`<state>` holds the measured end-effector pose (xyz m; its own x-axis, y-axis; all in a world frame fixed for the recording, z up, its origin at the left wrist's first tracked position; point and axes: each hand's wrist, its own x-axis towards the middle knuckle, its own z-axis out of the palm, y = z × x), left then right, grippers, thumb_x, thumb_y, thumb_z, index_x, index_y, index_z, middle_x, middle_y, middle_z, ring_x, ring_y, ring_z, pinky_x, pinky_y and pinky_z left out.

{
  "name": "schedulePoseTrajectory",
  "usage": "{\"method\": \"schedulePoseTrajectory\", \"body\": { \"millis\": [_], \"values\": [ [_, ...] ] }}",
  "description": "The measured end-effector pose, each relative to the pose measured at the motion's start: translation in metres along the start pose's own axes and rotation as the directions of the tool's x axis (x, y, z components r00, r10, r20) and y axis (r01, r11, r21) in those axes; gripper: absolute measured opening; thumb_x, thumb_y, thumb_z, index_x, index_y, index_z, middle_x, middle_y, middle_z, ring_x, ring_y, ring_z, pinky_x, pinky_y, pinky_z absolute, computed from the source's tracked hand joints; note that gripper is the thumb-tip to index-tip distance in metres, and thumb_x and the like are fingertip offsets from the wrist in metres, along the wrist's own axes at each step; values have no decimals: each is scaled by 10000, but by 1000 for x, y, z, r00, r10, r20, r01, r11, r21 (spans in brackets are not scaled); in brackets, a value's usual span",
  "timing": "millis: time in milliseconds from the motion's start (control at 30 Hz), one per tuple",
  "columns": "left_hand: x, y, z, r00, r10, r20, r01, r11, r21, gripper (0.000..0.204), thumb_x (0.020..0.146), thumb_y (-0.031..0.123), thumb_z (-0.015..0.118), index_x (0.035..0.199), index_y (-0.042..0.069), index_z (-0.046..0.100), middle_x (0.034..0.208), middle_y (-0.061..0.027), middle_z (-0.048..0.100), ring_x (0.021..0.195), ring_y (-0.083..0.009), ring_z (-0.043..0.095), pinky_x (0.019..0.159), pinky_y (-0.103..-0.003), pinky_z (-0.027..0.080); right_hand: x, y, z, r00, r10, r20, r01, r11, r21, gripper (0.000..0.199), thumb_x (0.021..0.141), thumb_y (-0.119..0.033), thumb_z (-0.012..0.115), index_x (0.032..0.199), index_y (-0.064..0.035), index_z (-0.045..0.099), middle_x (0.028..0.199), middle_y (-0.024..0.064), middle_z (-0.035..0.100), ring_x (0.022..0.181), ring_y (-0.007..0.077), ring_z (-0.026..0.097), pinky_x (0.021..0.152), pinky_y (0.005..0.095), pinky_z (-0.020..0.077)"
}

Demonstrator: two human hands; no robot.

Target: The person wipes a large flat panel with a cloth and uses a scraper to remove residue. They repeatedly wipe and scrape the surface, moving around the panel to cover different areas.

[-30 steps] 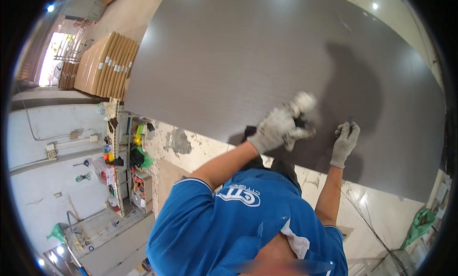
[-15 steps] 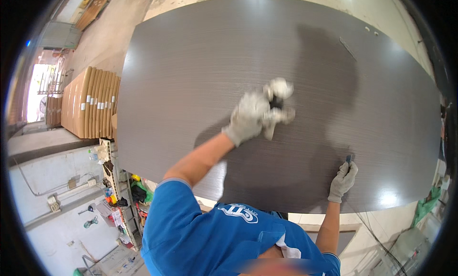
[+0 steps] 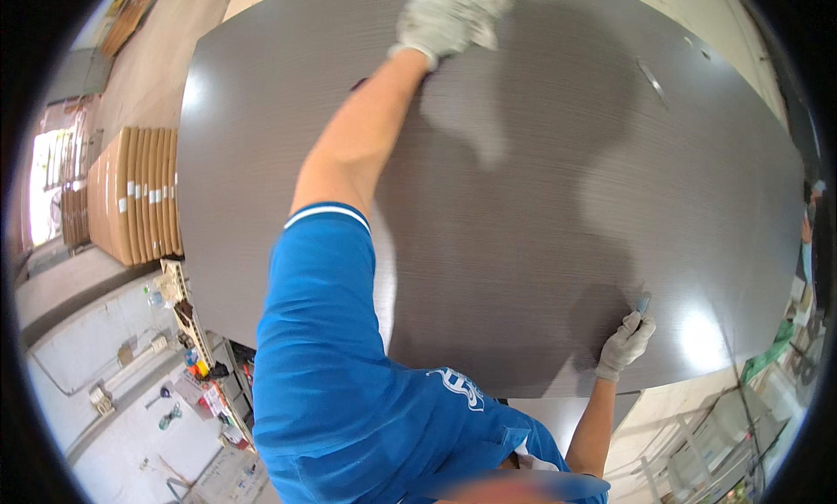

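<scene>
A large dark grey-brown panel (image 3: pixel 523 242) with fine wood-like grain lies flat before me. My left hand (image 3: pixel 429 23), in a pale work glove, reaches to the panel's far part. Its fingers are closed on a crumpled whitish rag (image 3: pixel 485 17), which seems to press against the surface. My right hand (image 3: pixel 624 347), gloved too, stays near the panel's near right edge. Held in its closed fingers is a small, slim blue-grey tool (image 3: pixel 643 303), pointing away from me; its exact kind is unclear.
A thin light strip (image 3: pixel 651 83) lies on the panel's far right, with small marks near the edge. Brown cardboard-like packs (image 3: pixel 139 194) stand upright at left. A cluttered shelf rack (image 3: pixel 222 382) stands at lower left. Green material (image 3: pixel 767 351) lies beyond the right edge.
My left hand has swept forward and slightly left with the rag, and the arm is stretched further out. The right hand keeps its place and grip. The whole view has shifted a little.
</scene>
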<state>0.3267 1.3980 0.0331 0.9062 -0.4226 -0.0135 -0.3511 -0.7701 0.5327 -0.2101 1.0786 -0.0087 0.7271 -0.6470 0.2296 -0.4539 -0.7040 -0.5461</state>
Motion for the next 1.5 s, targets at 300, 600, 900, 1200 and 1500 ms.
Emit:
{"method": "schedulePoseTrajectory", "body": {
  "millis": [300,600,900,1200,1500],
  "values": [
    [-239,73,36,962,253,104,-210,926,-313,425,927,463,732,1059,59,719,1022,-129,703,951,-204,706,862,-368,604,12,12,6,1000,15,-4,-16,991,-132,370,1075,-329,533,1173,24,588,870,153,657,743,288,639,697,421,532],
    [-356,-93,-75,773,-399,-492,386,913,-134,227,1046,196,504,1170,74,650,1097,-79,723,899,-218,714,772,-363,591,21,12,7,998,37,56,-36,999,-18,348,1063,-326,535,1199,-14,608,1030,169,697,867,313,678,766,436,528],
    [-475,167,57,945,327,-17,-326,933,-154,570,909,646,626,1001,91,721,1066,-143,699,1154,-301,640,1022,-423,497,36,12,5,996,-77,48,79,996,-42,461,1067,-389,506,1273,12,602,1102,190,707,937,333,714,845,442,562],
    [-630,-32,5,606,-582,-542,486,811,-327,243,814,220,757,910,18,661,802,-158,645,801,-382,654,760,-487,529,22,-9,6,998,-36,50,34,999,39,451,1097,-402,462,1396,-107,625,1275,164,630,1107,331,639,933,438,507],
    [-574,-77,-25,776,-415,-475,307,907,-290,208,841,315,704,858,108,698,715,-113,646,635,-261,644,589,-401,538,-48,-126,62,997,-38,69,29,990,135,360,1057,-294,514,1198,25,603,1004,147,675,880,286,643,819,419,519]
  ]
}}
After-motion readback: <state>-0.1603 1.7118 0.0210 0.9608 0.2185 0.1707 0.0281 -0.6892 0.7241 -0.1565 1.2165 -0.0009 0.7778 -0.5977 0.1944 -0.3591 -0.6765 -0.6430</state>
